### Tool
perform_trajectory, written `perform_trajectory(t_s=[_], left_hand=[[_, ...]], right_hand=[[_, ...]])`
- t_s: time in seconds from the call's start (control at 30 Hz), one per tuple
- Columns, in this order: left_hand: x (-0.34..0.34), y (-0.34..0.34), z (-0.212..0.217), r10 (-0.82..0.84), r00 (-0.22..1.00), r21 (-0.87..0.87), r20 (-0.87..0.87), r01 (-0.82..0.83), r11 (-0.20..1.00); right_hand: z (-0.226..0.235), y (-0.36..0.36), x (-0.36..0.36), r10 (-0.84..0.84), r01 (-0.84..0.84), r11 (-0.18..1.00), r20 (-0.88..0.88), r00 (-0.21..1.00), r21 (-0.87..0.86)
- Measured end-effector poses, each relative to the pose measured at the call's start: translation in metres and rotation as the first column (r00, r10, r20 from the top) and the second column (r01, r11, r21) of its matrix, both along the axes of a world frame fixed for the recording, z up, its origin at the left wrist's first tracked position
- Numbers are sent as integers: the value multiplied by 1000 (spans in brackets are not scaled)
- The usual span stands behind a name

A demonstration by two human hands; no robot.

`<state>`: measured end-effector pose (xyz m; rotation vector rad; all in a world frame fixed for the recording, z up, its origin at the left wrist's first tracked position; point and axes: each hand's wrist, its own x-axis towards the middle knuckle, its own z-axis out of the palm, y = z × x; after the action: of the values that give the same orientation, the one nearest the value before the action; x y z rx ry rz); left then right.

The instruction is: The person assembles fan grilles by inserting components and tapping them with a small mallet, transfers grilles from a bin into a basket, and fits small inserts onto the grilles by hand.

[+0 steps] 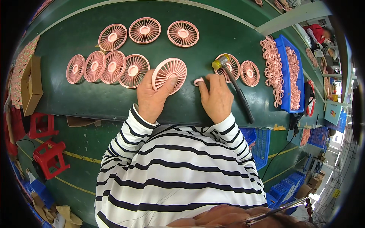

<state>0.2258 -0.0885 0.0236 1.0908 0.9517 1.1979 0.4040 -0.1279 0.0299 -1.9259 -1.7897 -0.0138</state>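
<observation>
1. At my far left a cardboard box [33, 85] stands on the counter [197, 112], well apart from my fingers.
2. Next lies a row of spoked wheels [133, 70], some overlapping; a wide swing of my left forearm could scrape or shove them, I think. Three back wheels [145, 29] sit beyond.
3. My left hand [152, 95] grips the pink wheel [170, 72] tilted up above the counter, thumb on its front near the hub, other fingers mostly hidden behind. Pressing too hard there might bend or crack the thin spokes.
4. My right hand [217, 99] pinches a small ring [198, 81] between thumb and forefinger, just beside the wheel. So slight a hold at the tips could let it slip and roll.
5. The hammer [236, 84] stands in my way on the right, its yellow head over one of two right-hand wheels [249, 73]; my knuckles could catch it.
6. Further right, loose rings [272, 64] lie heaped against a blue tray [285, 72]; a careless reach might scatter them.
</observation>
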Motion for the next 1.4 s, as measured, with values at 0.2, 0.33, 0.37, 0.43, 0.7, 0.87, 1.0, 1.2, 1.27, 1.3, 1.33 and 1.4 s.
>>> perform_trajectory(t_s=[0.2, 0.33, 0.37, 0.43, 0.7, 0.87, 1.0, 1.2, 1.27, 1.3, 1.33, 1.4], left_hand=[[-1, 0, -5, -1, 1000, 24, -16, 2, 1000], [-2, -2, -5, -4, 999, 25, -39, 5, 1000], [-2, -2, -5, 16, 999, 34, -38, -15, 999], [-2, -2, -1, 51, 999, 29, -3, -51, 998], [-2, -3, -5, 67, 997, 135, -41, -61, 989], [3, -11, -8, -30, 996, 157, -79, 42, 987], [10, -16, -9, -110, 994, 76, -10, 111, 991], [14, -18, -17, -53, 993, 120, -105, 65, 991], [12, -20, -21, -79, 985, 113, -156, 98, 989], [12, -21, -19, -98, 987, 90, -129, 110, 990], [13, -21, -18, -100, 987, 91, -129, 112, 990], [13, -21, -18, -162, 983, 33, 84, 160, 987]], right_hand=[[1, -1, -2, 134, -128, 990, -125, 983, 52], [0, 3, -2, 245, -237, 969, -138, 960, 68], [0, 3, -2, 274, -264, 961, -173, 946, 77], [7, 5, -8, 296, -291, 955, -160, 942, 51], [6, 7, -3, 330, -279, 932, -222, 918, 232], [21, 1, -10, 427, -351, 868, -167, 889, 351], [22, 1, -14, 453, -386, 853, -134, 881, 352], [23, -1, -22, 369, -365, 929, -52, 928, 62], [25, -2, -23, 376, -375, 927, -20, 927, 33], [25, -1, -23, 385, -385, 923, 12, 923, 3], [23, -2, -23, 383, -383, 924, 12, 924, 5], [15, -2, -23, 340, -329, 937, -96, 935, 117]])
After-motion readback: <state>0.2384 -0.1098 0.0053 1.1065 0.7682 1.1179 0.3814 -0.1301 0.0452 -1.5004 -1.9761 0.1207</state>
